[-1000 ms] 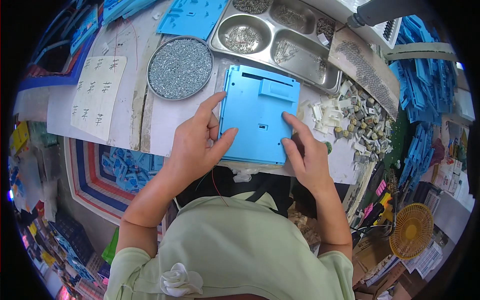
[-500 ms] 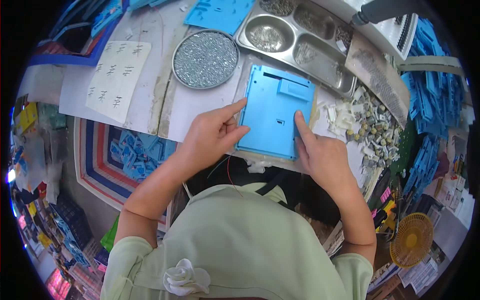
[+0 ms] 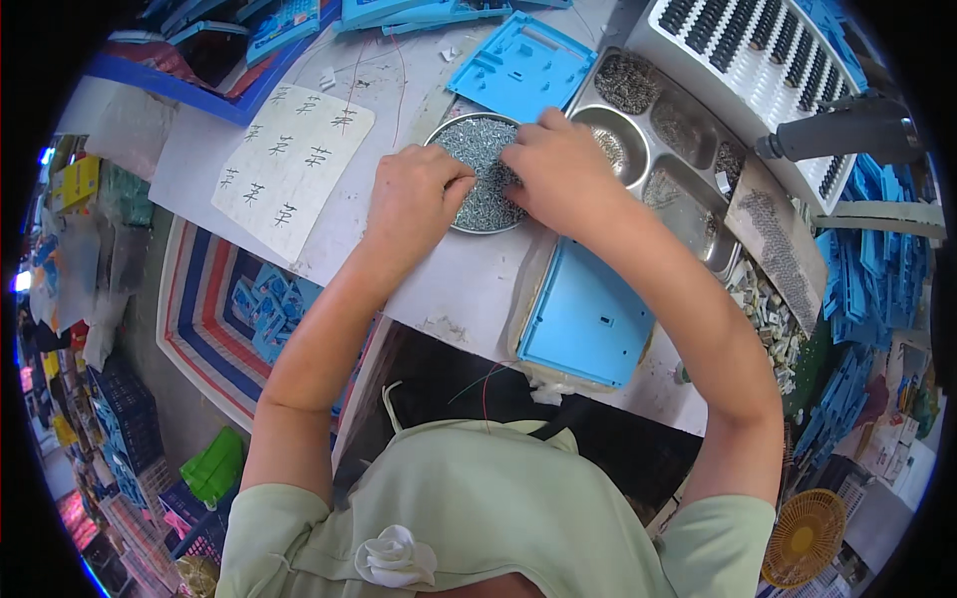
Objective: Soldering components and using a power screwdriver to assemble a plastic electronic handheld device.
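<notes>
A round metal dish (image 3: 486, 232) full of small silvery screws (image 3: 482, 143) lies between my hands. My left hand (image 3: 417, 194) is at its left side, fingers curled and thumb pressed near the index finger; anything in the pinch is too small to see. Over the dish's right side, my right hand (image 3: 563, 169) has its fingers bent down among the screws, tips partly hidden. Below my right forearm, a flat blue plastic panel (image 3: 578, 319) lies at the table's near edge, partly covered by the arm. Another blue plastic panel (image 3: 521, 66) lies beyond the dish.
Right of the dish is a steel compartment tray (image 3: 686, 221) with small metal parts. Beyond it stand a white rack (image 3: 678, 18) of black pieces and a dark tool (image 3: 847, 138). A marked paper (image 3: 299, 189) lies left; a striped bag (image 3: 184, 324) stands below the table edge.
Both hands have left the near blue panel and moved up to the dish of screws. My right hand has crossed left over the panel. The whole view has shifted.
</notes>
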{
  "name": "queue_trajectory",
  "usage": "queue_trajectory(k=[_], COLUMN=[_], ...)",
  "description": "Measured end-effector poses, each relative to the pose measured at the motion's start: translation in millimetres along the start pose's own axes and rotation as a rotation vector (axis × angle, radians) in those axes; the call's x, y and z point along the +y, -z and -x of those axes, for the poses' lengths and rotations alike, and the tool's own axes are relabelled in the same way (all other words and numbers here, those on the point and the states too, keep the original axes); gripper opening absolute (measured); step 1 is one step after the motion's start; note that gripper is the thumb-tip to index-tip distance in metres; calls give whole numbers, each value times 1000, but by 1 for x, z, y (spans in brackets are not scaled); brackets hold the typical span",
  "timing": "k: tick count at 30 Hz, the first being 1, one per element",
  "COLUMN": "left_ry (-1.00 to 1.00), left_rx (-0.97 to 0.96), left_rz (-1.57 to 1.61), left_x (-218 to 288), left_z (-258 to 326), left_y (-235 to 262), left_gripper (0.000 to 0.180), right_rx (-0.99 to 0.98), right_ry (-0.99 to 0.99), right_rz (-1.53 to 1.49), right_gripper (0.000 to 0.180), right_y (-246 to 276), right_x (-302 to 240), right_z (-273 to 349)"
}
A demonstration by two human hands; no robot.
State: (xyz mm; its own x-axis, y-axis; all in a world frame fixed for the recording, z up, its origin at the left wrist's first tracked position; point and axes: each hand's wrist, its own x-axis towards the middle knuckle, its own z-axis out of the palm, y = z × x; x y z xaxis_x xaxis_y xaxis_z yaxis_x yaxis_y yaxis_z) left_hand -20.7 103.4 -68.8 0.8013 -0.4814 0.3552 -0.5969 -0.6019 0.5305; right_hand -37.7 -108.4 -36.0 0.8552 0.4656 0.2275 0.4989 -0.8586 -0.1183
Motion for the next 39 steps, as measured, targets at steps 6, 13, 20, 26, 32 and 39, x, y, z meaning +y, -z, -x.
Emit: queue_trajectory(k=[6, 13, 20, 26, 32, 39], left_ry=[1, -90, -93, -332, -296, -72], left_rx=[22, -46, -230, -71, -157, -220], left_rz=[-115, 165, 292, -33, -8, 139], left_x=[-1, 43, 72, 86, 88, 56], left_z=[1, -1, -5, -10, -11, -19], left_y=[12, -4, -22, -22, -20, 7], left_gripper=[15, 17, 17, 19, 22, 22], right_rx=[-240, 152, 282, 187, 92, -113], right_ry=[-27, -94, -560, -784, -762, -847], right_rz=[65, -22, -582, -642, -661, -894], right_gripper=[20, 21, 14, 13, 14, 16], right_y=[2, 19, 76, 60, 54, 59], right_x=[-7, 6, 40, 36, 43, 59], right_z=[-44, -15, 123, 157, 156, 149])
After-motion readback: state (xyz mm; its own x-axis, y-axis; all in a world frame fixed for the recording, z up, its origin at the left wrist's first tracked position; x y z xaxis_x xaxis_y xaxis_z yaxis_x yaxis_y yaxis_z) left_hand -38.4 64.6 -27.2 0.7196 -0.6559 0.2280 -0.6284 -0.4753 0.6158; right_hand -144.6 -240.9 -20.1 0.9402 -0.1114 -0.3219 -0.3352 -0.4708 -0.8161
